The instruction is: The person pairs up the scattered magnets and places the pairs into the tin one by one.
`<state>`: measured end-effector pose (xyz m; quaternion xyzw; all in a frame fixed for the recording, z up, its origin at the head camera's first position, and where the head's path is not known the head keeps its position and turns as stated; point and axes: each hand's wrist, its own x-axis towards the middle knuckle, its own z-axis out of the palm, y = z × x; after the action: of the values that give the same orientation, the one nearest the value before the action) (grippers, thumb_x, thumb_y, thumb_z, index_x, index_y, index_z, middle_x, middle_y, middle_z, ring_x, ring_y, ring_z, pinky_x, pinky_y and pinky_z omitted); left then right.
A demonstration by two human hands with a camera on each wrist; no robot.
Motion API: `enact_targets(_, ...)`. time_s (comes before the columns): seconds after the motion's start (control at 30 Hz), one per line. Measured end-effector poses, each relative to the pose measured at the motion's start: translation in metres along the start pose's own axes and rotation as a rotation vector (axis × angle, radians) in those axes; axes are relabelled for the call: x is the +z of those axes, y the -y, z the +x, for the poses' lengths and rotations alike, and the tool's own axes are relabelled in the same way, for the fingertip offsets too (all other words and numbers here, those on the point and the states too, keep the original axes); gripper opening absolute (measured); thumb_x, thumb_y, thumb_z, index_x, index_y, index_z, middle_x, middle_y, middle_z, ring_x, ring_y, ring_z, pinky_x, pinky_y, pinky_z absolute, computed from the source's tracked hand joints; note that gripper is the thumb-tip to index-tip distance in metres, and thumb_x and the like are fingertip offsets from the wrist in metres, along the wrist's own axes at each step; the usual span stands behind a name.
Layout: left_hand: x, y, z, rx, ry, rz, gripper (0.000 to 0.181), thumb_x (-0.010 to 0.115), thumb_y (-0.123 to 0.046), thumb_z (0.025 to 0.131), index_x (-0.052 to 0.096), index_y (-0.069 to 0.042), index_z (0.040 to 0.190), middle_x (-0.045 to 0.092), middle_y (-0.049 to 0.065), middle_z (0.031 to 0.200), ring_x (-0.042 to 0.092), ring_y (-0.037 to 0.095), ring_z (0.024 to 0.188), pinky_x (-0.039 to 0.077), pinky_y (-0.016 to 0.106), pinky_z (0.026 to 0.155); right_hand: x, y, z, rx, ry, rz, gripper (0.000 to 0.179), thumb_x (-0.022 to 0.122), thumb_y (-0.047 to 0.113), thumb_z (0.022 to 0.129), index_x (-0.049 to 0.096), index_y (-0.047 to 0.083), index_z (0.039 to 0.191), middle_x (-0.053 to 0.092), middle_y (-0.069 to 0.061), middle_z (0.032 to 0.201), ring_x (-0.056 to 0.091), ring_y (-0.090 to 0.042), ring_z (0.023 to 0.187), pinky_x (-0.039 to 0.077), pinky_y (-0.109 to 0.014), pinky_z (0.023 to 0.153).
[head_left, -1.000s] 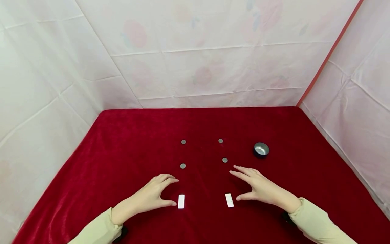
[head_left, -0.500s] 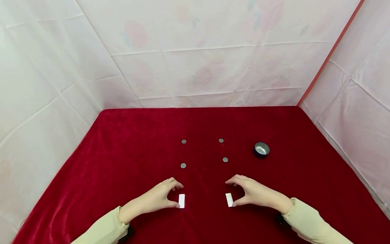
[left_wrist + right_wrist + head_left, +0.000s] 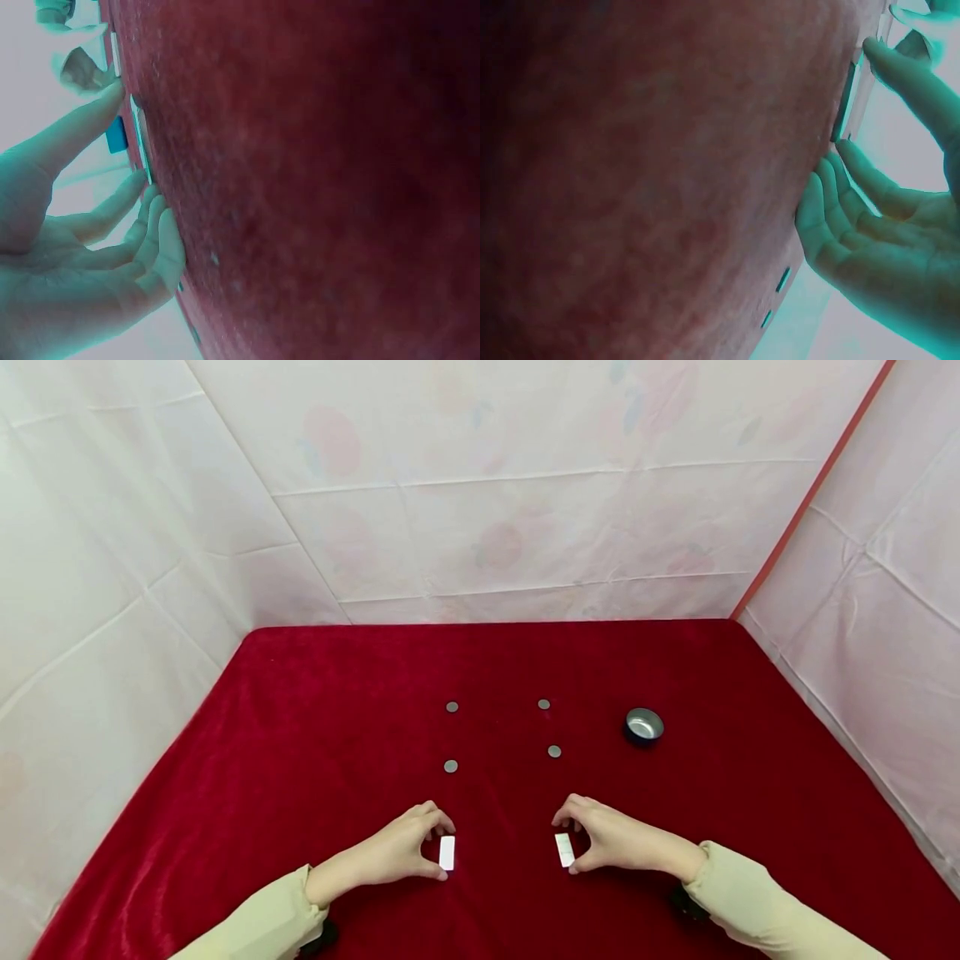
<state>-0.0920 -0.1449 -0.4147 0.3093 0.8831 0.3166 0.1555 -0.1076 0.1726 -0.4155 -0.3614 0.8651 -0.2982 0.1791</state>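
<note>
In the head view, two small white rectangular tiles lie on a red cloth. My left hand (image 3: 401, 850) has its thumb at the near end of the left tile (image 3: 447, 853) and its fingertips at the far end. The same grip shows on the right, where my right hand (image 3: 618, 835) spans the right tile (image 3: 564, 850), which bears faint marks. Both wrist views show the index fingertip against one end of the tile and the thumb close to the other; exact thumb contact is hard to see. The tiles lie low at the cloth.
Several grey coin-like discs lie farther back, including a front left disc (image 3: 451, 766) and a front right disc (image 3: 554, 751). A small dark bowl with a silvery inside (image 3: 644, 725) stands at the right. Pale curtains (image 3: 495, 510) surround the red-covered table (image 3: 337, 693).
Both hands have moved inward to the tiles, and their fingers have curled from a wide spread to bracket the tile ends. Tiles, discs and bowl have stayed in place.
</note>
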Motion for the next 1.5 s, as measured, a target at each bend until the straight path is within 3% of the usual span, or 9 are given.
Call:
enact_targets(0.27,0.005,-0.001,0.005,0.016,-0.051,0.094,0.036,0.078,-0.012,0.061,0.056,-0.006,0.089,0.045,-0.005,0.08,0.042,0.008,0.074,0.04,0.021,0.065,0.003,0.002,0.004,0.013,0.005,-0.03,0.035,0.076,0.013,0.067,0.051,0.01,0.092,0.045,0.006,0.088,0.044,-0.006,0.077,0.041,-0.019,0.067)
enact_targets(0.47,0.006,-0.003,0.007,-0.013,-0.054,0.151,0.034,0.078,-0.013,0.059,0.057,-0.007,0.084,0.045,-0.006,0.079,0.043,0.008,0.072,0.04,0.021,0.063,0.003,0.004,0.005,0.02,0.005,-0.074,0.031,0.072,0.008,0.065,0.051,0.01,0.089,0.043,0.006,0.083,0.04,-0.004,0.069,0.039,-0.017,0.062)
enact_targets(0.7,0.009,-0.004,0.009,0.018,-0.049,0.233,0.03,0.074,-0.014,0.058,0.057,-0.005,0.082,0.045,-0.005,0.076,0.041,0.006,0.069,0.042,0.018,0.061,0.003,0.007,0.006,0.028,0.006,-0.095,0.031,0.07,0.008,0.065,0.051,0.009,0.089,0.043,0.006,0.083,0.037,-0.004,0.066,0.037,-0.016,0.059)
enact_targets(1.5,0.02,-0.016,0.026,0.042,-0.054,0.228,0.031,0.073,-0.017,0.059,0.057,-0.006,0.083,0.045,-0.005,0.077,0.041,0.005,0.069,0.041,0.017,0.062,0.011,0.016,0.017,0.051,-0.033,-0.085,0.029,0.069,0.01,0.064,0.052,0.01,0.088,0.044,0.006,0.081,0.037,-0.005,0.066,0.036,-0.017,0.059)
